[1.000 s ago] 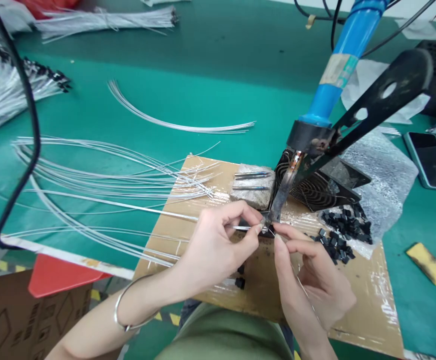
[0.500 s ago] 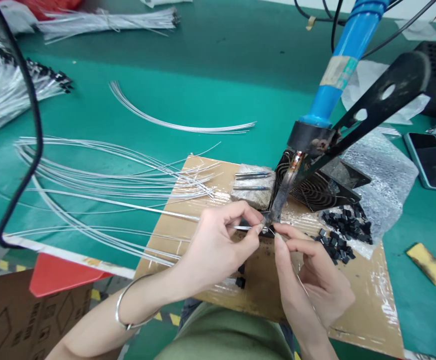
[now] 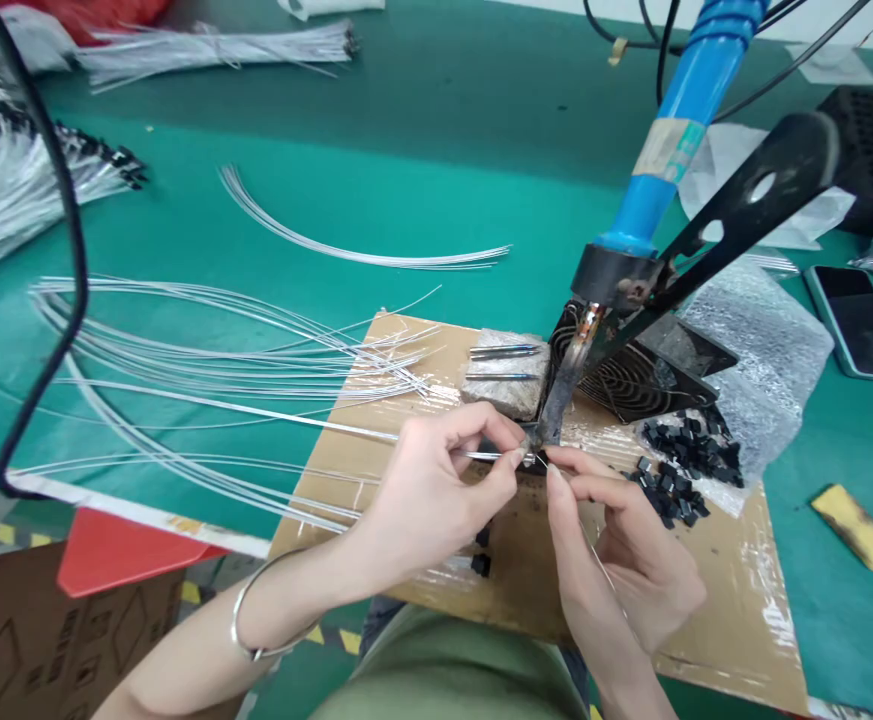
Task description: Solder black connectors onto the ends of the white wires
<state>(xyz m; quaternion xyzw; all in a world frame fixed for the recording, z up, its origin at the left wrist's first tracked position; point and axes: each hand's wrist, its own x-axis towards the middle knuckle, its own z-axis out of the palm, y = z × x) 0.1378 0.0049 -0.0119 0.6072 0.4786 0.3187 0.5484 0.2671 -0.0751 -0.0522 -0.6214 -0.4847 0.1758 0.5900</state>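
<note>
My left hand (image 3: 443, 490) pinches a thin white cable (image 3: 323, 424) between thumb and fingers, its end close to the dark tip of the soldering iron (image 3: 560, 395). Just right of the tip, my right hand (image 3: 620, 545) is closed on a thin solder wire (image 3: 607, 572), which runs down across the palm. The iron's blue handle (image 3: 650, 190) rests in a black metal stand (image 3: 751, 205). Both hands are above a brown cardboard sheet (image 3: 713, 620). The exact contact at the tip is too small to tell.
Loose white cables (image 3: 203, 365) spread left. Behind the hands sits a grey block (image 3: 507, 400) with metal pins. Small black connectors (image 3: 668, 492), bubble wrap (image 3: 773, 350), a phone (image 3: 863, 325) and a yellow sponge (image 3: 856, 527) lie right. A black cord (image 3: 68, 220) hangs at left.
The iron, its stand and the things at the right appear slightly further left in view. Both hands keep their holds, with the right hand shifted very slightly left.
</note>
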